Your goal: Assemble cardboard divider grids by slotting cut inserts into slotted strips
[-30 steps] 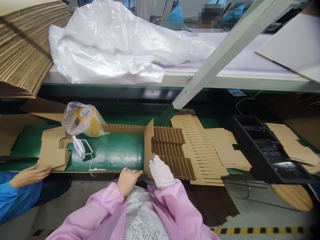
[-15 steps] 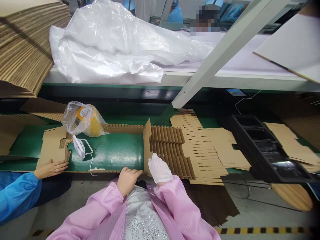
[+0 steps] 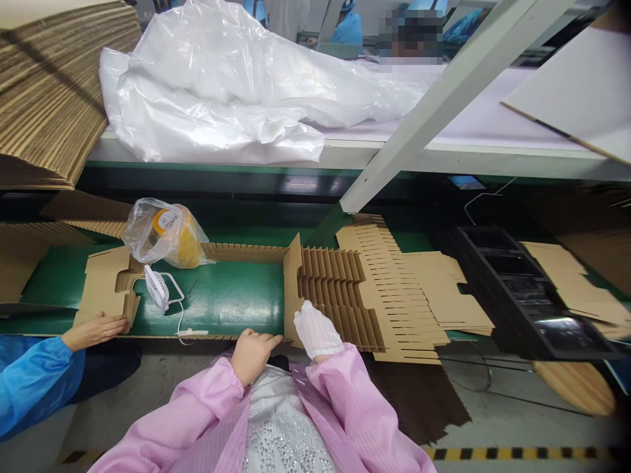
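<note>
My left hand [image 3: 254, 355], bare, is closed over the near long cardboard strip [image 3: 217, 337] at the front edge of the green work surface, its fingers pointing right. My right hand [image 3: 318, 332], in a white glove, is closed at the near corner of a cardboard divider grid [image 3: 330, 266]; its fingertips are partly hidden. The grid has several upright parallel pieces and a flat-faced end panel [image 3: 291, 282] on its left. A far slotted strip [image 3: 246, 253] runs left from that panel. Right of the grid lies a fanned stack of slotted cardboard strips [image 3: 394, 289].
A co-worker's hand [image 3: 96, 332] rests on notched cardboard sheets [image 3: 101, 289] at left. Between us are a small white fan [image 3: 158, 289] and a bag with yellow tape [image 3: 172, 233]. A black tray [image 3: 522, 289] stands right; a white post [image 3: 434, 112] slants across, near plastic sheeting [image 3: 211, 85].
My hands stay almost in place at the cardboard. The co-worker's hand has shifted slightly left on the sheets. The whole view has moved a little.
</note>
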### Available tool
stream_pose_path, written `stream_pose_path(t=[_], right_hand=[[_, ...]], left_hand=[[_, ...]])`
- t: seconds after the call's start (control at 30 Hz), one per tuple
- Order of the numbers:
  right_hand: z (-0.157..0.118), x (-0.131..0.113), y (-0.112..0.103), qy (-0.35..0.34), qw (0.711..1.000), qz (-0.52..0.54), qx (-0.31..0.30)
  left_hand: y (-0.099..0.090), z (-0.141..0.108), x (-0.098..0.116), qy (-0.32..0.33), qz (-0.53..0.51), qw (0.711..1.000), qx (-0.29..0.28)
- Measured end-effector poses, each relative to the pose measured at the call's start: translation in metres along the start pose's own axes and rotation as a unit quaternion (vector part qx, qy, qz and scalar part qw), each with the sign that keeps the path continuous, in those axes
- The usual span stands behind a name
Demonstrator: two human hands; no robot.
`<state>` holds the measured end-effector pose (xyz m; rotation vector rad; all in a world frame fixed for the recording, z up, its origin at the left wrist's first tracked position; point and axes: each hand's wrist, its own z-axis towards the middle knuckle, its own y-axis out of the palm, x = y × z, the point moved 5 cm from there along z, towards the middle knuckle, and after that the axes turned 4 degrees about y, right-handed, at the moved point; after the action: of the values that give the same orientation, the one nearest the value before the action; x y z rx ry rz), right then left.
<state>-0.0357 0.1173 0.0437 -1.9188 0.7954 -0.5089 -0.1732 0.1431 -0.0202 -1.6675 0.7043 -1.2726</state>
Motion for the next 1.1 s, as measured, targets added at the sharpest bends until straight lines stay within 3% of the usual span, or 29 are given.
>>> stream_pose_path(t=[0.47,0.73,0.9,1.1], right_hand=[[0.019,0.003,0.000,-0.028,0.999,-0.011,-0.024],[0.006,-0.001,-0.005,0.027,0.998,-0.032,0.046],[0.004,-0.004,-0.008,-0.013,0.996,-0.060,0.063],[0.008,-0.006,0.016,-0.010,0.997,-0.047,0.061]], left_hand=[[0.004,0.000,-0.001,0.004,0.006,1.000,0.004],[0.003,-0.003,0.000,0.011,0.005,1.000,-0.001],[0.001,-0.004,0.001,0.017,-0.007,1.000,-0.014],[0.001,-0.004,-0.002,0.006,-0.020,1.000,-0.018]])
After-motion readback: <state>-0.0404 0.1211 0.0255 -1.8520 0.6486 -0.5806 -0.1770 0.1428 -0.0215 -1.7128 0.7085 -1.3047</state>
